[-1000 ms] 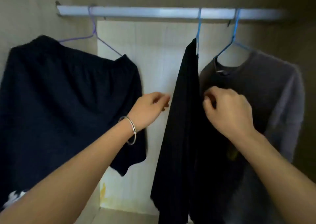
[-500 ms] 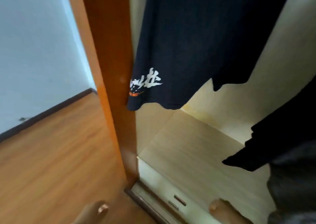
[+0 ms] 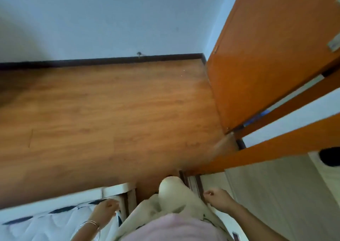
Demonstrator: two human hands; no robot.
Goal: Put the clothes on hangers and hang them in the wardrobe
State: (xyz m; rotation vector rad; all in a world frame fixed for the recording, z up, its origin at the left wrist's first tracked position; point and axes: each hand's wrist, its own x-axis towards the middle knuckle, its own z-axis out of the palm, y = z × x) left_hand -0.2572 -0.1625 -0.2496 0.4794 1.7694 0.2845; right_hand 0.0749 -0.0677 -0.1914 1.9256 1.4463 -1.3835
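Head camera, and it was aimed steeply down: wooden floor (image 3: 110, 111) across the middle, pale wall (image 3: 110, 16) above the dark skirting. The left hand (image 3: 105, 208), bracelet (image 3: 90, 223) on its wrist, hung low over the patterned bedding (image 3: 46, 220), fingers loosely curled with nothing in them. The right hand (image 3: 218, 198) hung just beside the cream trouser leg (image 3: 171, 192), also loosely curled and empty. The orange wardrobe door (image 3: 266, 56) stood angled out at the right, with the wardrobe's pale floor panel (image 3: 276, 194) below it. Of the clothes, only a dark patch of cloth (image 3: 329, 157) showed at the right edge inside the wardrobe (too little to tell which garment).
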